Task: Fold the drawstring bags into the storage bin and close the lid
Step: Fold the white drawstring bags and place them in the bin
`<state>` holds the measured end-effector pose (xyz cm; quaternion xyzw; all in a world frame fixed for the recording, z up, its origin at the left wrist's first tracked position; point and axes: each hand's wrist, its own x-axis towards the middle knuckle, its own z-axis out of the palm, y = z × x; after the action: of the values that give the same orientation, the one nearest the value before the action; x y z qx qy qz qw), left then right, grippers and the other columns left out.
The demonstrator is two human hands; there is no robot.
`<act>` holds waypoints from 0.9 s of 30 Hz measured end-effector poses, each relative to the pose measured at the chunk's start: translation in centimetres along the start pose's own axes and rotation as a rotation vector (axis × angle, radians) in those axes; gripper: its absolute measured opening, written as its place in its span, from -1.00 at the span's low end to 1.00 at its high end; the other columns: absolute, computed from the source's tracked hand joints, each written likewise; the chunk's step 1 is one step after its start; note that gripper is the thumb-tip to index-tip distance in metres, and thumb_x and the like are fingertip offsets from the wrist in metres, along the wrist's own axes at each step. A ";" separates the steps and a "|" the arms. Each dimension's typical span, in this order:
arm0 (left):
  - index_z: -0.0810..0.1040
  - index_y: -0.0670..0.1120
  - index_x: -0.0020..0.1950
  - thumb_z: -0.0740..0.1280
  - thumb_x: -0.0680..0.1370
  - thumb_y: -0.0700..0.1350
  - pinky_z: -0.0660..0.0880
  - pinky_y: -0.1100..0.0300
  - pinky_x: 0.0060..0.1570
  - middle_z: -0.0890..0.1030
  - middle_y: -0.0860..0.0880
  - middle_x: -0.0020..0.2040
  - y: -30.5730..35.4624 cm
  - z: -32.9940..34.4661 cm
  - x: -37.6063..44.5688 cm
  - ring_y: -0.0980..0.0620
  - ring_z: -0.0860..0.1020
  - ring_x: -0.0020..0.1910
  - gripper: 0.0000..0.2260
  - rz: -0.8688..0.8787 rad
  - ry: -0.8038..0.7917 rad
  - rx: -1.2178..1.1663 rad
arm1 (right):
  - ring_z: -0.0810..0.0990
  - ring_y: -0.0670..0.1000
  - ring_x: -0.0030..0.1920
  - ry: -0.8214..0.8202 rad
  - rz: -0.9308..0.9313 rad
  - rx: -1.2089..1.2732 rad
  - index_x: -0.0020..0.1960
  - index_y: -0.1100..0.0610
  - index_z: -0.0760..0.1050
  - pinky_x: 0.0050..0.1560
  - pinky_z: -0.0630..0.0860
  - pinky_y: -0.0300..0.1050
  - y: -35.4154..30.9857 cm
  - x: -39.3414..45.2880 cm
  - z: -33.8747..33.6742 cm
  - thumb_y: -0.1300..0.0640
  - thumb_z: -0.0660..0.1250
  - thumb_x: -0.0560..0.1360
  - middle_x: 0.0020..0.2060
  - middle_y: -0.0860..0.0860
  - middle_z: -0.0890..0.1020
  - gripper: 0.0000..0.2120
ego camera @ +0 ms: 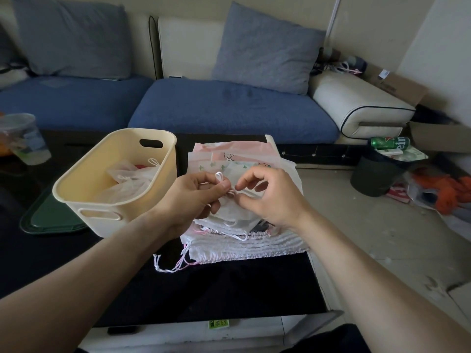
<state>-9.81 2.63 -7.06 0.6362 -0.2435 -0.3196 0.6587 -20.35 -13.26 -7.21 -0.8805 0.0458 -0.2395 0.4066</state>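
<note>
Two hands tie up the string of a little bag over the pile.

The left hand (193, 197) pinches a white string loop (219, 177), and the right hand (267, 197) pinches the string just beside it, so each grip is pressed on the cord. The small white bag (230, 211) they work on sits on top of the pile of drawstring bags (244, 248) on the dark bench (229, 289). These bags look thin, soft and very light, maybe a bit slippery, so holding them by the string or a flat edge seems best. The yellow storage bin (112, 179) stands just left of the pile with a few bags already in it. A green lid (48, 220) lies under its far side. A blue sofa (229, 108) is behind, and the floor on the right is messy.
</note>
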 end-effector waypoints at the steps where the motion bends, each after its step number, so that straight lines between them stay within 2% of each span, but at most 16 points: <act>1: 0.55 -0.14 -0.18 0.41 0.53 -0.16 0.23 0.31 -0.55 0.56 -0.08 -0.40 -0.1 0.1 0.0 0.05 0.38 -0.51 -0.88 -0.012 0.007 -0.009 | 0.61 -0.20 -0.07 -0.004 -0.001 -0.020 -0.17 -0.11 0.59 -0.07 0.47 -0.38 -0.1 0.0 -0.1 0.12 0.58 0.40 -0.23 -0.29 0.64 -0.80; 6: 0.58 -0.14 -0.20 0.43 0.51 -0.10 0.20 0.27 -0.50 0.50 -0.11 -0.44 -0.3 0.1 0.2 0.04 0.34 -0.49 -0.85 -0.063 0.038 -0.005 | 0.55 -0.32 -0.10 -0.041 -0.034 -0.109 -0.21 -0.20 0.54 -0.09 0.40 -0.48 -1.2 -0.4 -0.4 0.04 0.61 0.37 -0.27 -0.31 0.60 -0.74; 10: 0.60 -0.17 -0.17 0.45 0.44 -0.01 0.23 0.31 -0.55 0.48 -0.12 -0.46 -0.3 -0.1 0.2 0.06 0.35 -0.53 -0.78 -0.055 0.014 0.007 | 0.56 -0.28 -0.13 -0.045 0.027 -0.150 -0.28 -0.18 0.53 -0.13 0.40 -0.45 -1.5 -0.2 -0.3 -0.03 0.56 0.43 -0.29 -0.26 0.60 -0.77; 13: 0.60 -0.17 -0.15 0.43 0.51 -0.02 0.27 0.29 -0.54 0.53 -0.13 -0.37 -0.5 -0.2 0.4 0.04 0.41 -0.48 -0.79 -0.024 0.076 0.036 | 0.56 -0.25 -0.03 -0.163 0.075 -0.185 -0.30 -0.13 0.56 -0.04 0.39 -0.46 -1.6 -0.3 -0.5 0.02 0.55 0.43 -0.13 -0.20 0.61 -0.79; 15: 0.60 -0.19 -0.13 0.43 0.53 -0.03 0.30 0.28 -0.54 0.56 -0.14 -0.32 -0.7 -0.6 0.6 0.03 0.44 -0.47 -0.79 0.013 0.142 0.079 | 0.52 -0.29 0.06 -0.253 0.104 -0.221 -0.32 -0.07 0.60 -0.01 0.35 -0.49 -1.8 -0.5 -0.5 0.05 0.55 0.41 0.00 -0.21 0.60 -0.83; 18: 0.62 -0.14 -0.15 0.43 0.53 0.03 0.34 0.25 -0.53 0.59 -0.10 -0.41 -1.0 -1.0 0.6 0.04 0.43 -0.50 -0.76 0.053 0.215 0.274 | 0.49 -0.32 0.10 -0.300 0.146 -0.231 -0.32 0.00 0.64 0.01 0.33 -0.43 -1.8 -0.6 -0.5 0.07 0.53 0.36 0.07 -0.26 0.57 -0.88; 20: 0.62 -0.10 -0.20 0.44 0.52 0.07 0.36 0.30 -0.53 0.60 -0.03 -0.47 -1.4 -1.0 0.6 0.13 0.45 -0.55 -0.75 0.095 0.273 0.416 | 0.49 -0.28 0.11 -0.330 0.171 -0.226 -0.34 0.01 0.64 0.02 0.36 -0.37 -1.9 -0.7 -0.5 0.08 0.53 0.35 0.08 -0.28 0.56 -0.88; 23: 0.61 -0.07 -0.29 0.45 0.51 0.04 0.32 0.40 -0.58 0.58 0.08 -0.50 -1.6 -1.0 0.8 0.21 0.48 -0.56 -0.75 0.147 0.387 0.508 | 0.51 -0.26 0.06 -0.380 0.192 -0.231 -0.36 0.00 0.63 -0.05 0.42 -0.28 -2.3 -0.7 -0.5 0.08 0.54 0.34 0.08 -0.27 0.57 -0.86; 25: 0.61 -0.08 -0.32 0.46 0.50 0.02 0.37 0.33 -0.54 0.58 0.04 -0.48 -1.6 -1.1 1.0 0.18 0.50 -0.51 -0.75 0.135 0.446 0.532 | 0.52 -0.25 -0.02 -0.421 0.193 -0.247 -0.36 0.01 0.63 -0.13 0.41 -0.25 -2.5 -0.7 -0.3 0.09 0.54 0.33 0.07 -0.24 0.58 -0.87; 27: 0.62 -0.10 -0.34 0.47 0.49 -0.01 0.50 0.20 -0.40 0.62 -0.05 -0.41 -1.7 -1.3 1.4 0.09 0.54 -0.41 -0.75 0.086 0.487 0.479 | 0.51 -0.29 -0.15 -0.469 0.192 -0.264 -0.36 0.01 0.63 -0.23 0.37 -0.28 -2.8 -0.7 -0.1 0.10 0.54 0.33 0.06 -0.20 0.59 -0.87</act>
<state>-8.14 2.52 -8.97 0.8195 -0.1738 -0.0643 0.5423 -21.29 -11.28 -5.39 -0.9488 0.0646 0.0184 0.3087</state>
